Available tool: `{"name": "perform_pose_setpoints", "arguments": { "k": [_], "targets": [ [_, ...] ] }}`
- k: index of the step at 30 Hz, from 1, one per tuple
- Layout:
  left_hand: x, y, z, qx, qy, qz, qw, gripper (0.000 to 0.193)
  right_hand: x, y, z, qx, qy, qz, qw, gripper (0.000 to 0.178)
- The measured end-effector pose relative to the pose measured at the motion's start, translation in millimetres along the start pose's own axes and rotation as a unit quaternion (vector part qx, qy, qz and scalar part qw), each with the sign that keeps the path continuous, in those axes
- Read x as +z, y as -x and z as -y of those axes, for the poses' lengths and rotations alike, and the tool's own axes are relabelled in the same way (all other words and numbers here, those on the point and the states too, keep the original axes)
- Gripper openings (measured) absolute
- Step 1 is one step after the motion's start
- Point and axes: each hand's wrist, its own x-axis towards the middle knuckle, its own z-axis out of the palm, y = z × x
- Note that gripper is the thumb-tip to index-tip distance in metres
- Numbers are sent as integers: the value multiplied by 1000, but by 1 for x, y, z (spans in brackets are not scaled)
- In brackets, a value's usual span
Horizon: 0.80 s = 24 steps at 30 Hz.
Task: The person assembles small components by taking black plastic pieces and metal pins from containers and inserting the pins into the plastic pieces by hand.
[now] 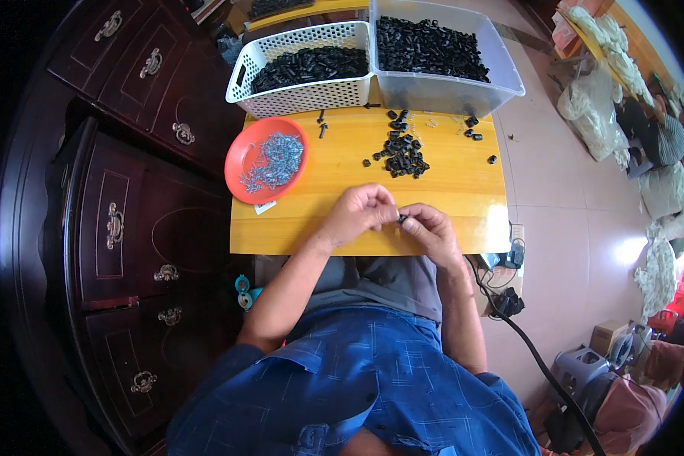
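Above the near edge of the table, my two hands meet fingertip to fingertip. My right hand (pixel 432 229) is closed in a pinch on a small black plastic part (pixel 402 219). My left hand (pixel 363 210) is closed too, its thumb and fingertips pressed together right against that part; whatever they hold is too small to make out. Beyond my hands lies a loose pile of small black plastic parts (pixel 404 158). Left of the pile, an orange-red plastic bowl (pixel 235 161) holds many small silvery screws (pixel 277 159).
A white perforated basket (pixel 304 99) and a clear plastic bin (pixel 448 85), both filled with black parts, stand at the table's (pixel 327 228) far edge. Dark wooden drawers (pixel 129 220) flank it on the left. A black cable (pixel 528 346) runs down at the right. Farther right, a person sits near bags.
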Motion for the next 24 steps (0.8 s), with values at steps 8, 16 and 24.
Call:
{"name": "perform_pose_setpoints", "arguments": {
  "k": [8, 16, 24],
  "targets": [
    [-29, -36, -14, 172, -497, -212, 824, 33, -10, -5, -16, -53, -106, -73, 990, 21],
    [-36, -49, -13, 160, -574, -177, 784, 16, -9, -5, -13, -48, -110, -73, 990, 22],
    [-40, -33, 4, 146, -412, -177, 882, 6, -10, -5, -15, -56, -100, -72, 991, 22]
  ]
}}
